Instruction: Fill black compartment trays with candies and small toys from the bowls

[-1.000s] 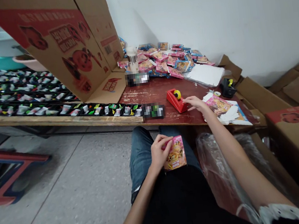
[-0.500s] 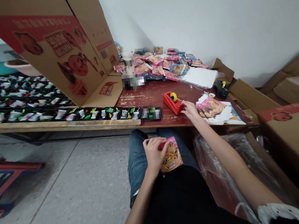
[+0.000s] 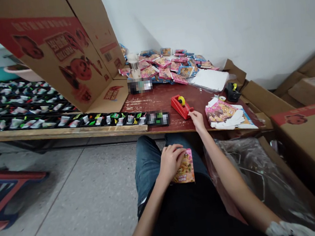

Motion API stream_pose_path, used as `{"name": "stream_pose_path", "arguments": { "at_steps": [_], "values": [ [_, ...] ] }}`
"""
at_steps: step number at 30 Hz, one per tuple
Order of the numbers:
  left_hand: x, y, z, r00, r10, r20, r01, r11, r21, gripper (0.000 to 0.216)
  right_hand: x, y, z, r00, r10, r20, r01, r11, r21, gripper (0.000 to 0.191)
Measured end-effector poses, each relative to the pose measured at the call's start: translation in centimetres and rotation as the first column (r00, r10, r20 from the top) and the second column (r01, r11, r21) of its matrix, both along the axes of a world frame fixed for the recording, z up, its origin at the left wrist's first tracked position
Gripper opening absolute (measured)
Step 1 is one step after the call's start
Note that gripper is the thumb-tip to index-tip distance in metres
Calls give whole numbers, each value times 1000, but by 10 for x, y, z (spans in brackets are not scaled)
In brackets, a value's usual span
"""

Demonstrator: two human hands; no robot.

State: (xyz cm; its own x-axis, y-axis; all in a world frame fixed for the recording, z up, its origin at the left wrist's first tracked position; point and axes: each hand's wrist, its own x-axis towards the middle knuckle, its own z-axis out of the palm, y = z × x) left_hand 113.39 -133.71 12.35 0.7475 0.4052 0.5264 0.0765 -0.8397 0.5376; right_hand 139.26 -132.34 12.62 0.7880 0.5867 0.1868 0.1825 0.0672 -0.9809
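Note:
I sit at a dark red table (image 3: 158,99). My left hand (image 3: 171,162) rests on my lap, closed round a small pink and yellow printed box (image 3: 186,169). My right hand (image 3: 196,119) reaches to the table's front edge, where its fingers are pinched together at the near end of a red tape dispenser (image 3: 182,107) with a yellow roll. Whatever the fingertips hold is too small to see. A stack of flat pink printed cartons (image 3: 223,114) lies just right of that hand.
A big open cardboard box (image 3: 62,57) leans over the table's left. Black trays of small toys (image 3: 31,109) run along the left. Pink and blue packs (image 3: 168,65), white sheets (image 3: 210,79) and a black dispenser (image 3: 232,92) lie behind. A clear plastic bag (image 3: 251,168) and cartons (image 3: 306,127) stand at my right.
My right hand has drawn back from the flat cartons to the near end of the red dispenser. My left hand has shifted its grip over the top of the small box.

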Motion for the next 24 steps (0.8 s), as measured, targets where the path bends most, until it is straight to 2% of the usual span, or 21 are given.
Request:
{"name": "stream_pose_path", "arguments": {
  "at_steps": [5,8,10,14,17,21,24],
  "values": [
    [-18,3,13,994,13,-112,-15,1000,-19,36,6,-3,8,1000,-15,17,15,1000,-8,25],
    [-29,7,23,986,-54,-160,37,994,-107,41,9,-5,14,1000,20,-6,-20,999,-29,26],
    [-31,10,25,992,-73,-106,52,980,-190,40,10,-7,18,999,35,-20,-36,999,-35,27],
    [-30,15,19,998,54,-7,-53,923,-382,37,8,-9,21,998,49,-33,-50,998,-33,29],
    [-28,16,14,999,35,-18,-39,879,-475,31,9,-8,25,997,68,-42,-70,997,-38,30],
    [-26,13,13,1000,-19,-2,16,866,-499,30,17,-6,31,991,114,-70,-117,992,-41,31],
    [-23,10,13,1000,11,23,2,875,-483,29,22,-8,26,992,114,-52,-116,993,-38,31]
  ]
}}
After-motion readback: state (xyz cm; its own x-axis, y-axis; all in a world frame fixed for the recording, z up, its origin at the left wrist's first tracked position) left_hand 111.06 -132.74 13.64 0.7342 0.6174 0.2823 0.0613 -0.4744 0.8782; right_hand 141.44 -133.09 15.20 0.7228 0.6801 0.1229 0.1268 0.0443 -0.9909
